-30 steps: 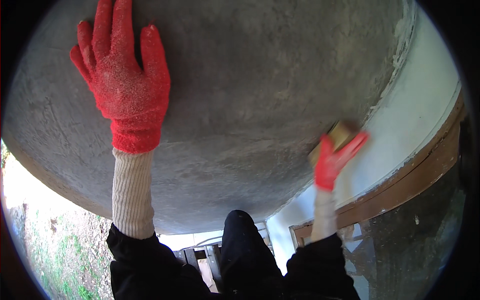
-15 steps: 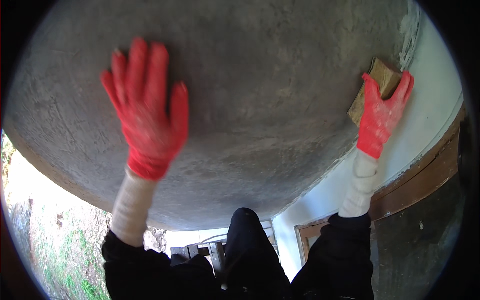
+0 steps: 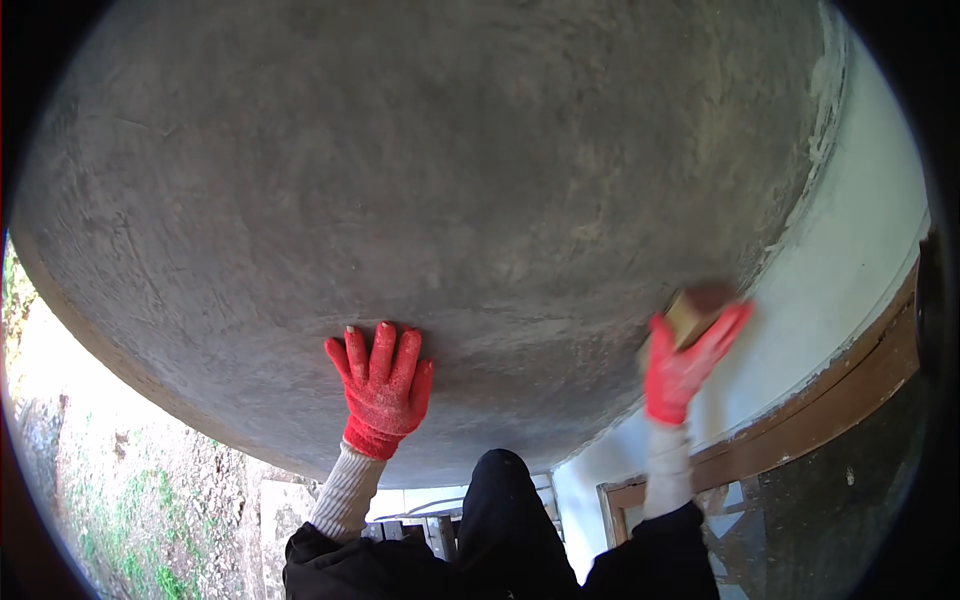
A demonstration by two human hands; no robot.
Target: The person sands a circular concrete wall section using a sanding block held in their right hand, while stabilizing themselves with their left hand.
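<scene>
My left hand (image 3: 383, 390), in a red glove, lies flat with fingers spread against a grey plastered surface (image 3: 450, 180). My right hand (image 3: 680, 372), gloved the same way, grips a tan wooden block (image 3: 693, 313), with thumb and fingers on either side of it. The block sits on the grey surface near the seam with a white wall (image 3: 850, 240). Motion blurs it, and the palm hides part of it.
Along the right runs a brown wooden frame (image 3: 810, 425) beside a dark pane (image 3: 830, 490). Rough ground with green growth (image 3: 150, 520) shows at lower left. Below me, my knee (image 3: 500, 490) stands close to the surface, beside grey wooden slats (image 3: 437, 537).
Both hands have moved down the surface toward my body. The left has also shifted right. The right has carried the wooden block down and a little left along the seam.
</scene>
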